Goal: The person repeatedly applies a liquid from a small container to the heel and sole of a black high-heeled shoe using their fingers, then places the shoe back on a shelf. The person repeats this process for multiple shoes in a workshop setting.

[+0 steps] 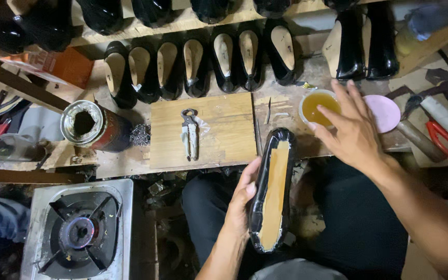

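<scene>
My left hand (242, 199) grips the black shoe upper (273, 189) sole-up at lower centre, fingers curled round its edge; tan insole faces the camera; keep it level and steady on the lap. My right hand (351, 132), fingers spread and holding nothing, reaches the small cup of amber glue (318, 106) at upper right, fingertips at its rim; I'd dip lightly, avoid dripping on the wooden board (203, 129) or pincers (189, 132).

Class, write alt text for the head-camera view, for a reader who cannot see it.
A person's left hand holds a black shoe sole-up over their lap, while the right hand reaches into a small bowl of amber liquid on a cluttered wooden workbench. Pincers lie nearby.
</scene>
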The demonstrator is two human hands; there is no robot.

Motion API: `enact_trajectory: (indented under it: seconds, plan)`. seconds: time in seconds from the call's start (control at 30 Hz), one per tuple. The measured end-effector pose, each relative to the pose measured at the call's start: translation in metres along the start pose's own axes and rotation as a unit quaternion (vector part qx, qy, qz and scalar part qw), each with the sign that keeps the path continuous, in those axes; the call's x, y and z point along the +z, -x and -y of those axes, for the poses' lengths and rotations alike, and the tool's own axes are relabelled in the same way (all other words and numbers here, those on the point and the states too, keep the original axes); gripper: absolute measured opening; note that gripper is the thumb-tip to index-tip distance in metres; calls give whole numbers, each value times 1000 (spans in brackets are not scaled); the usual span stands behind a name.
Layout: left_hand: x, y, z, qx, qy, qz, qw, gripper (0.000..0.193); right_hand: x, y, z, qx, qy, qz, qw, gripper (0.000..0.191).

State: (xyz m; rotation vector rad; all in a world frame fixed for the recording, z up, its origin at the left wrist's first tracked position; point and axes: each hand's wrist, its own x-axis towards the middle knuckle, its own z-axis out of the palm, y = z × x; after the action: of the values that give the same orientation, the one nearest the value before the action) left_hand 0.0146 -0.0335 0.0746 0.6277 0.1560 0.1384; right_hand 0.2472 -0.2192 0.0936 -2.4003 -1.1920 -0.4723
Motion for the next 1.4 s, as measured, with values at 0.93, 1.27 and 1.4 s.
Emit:
enact_trajectory:
  seconds: [0.93,1.27,1.4]
  plan:
    - [9,9,12,-15,-68,-6,998,69,-40,23,85,-194,-115,-114,967,32]
    - [3,9,16,33,-146,0,989,64,-44,19,86,-138,-70,-146,977,29]
    - [2,9,16,64,-160,10,985,64,-51,24,93,-146,-66,-137,978,30]
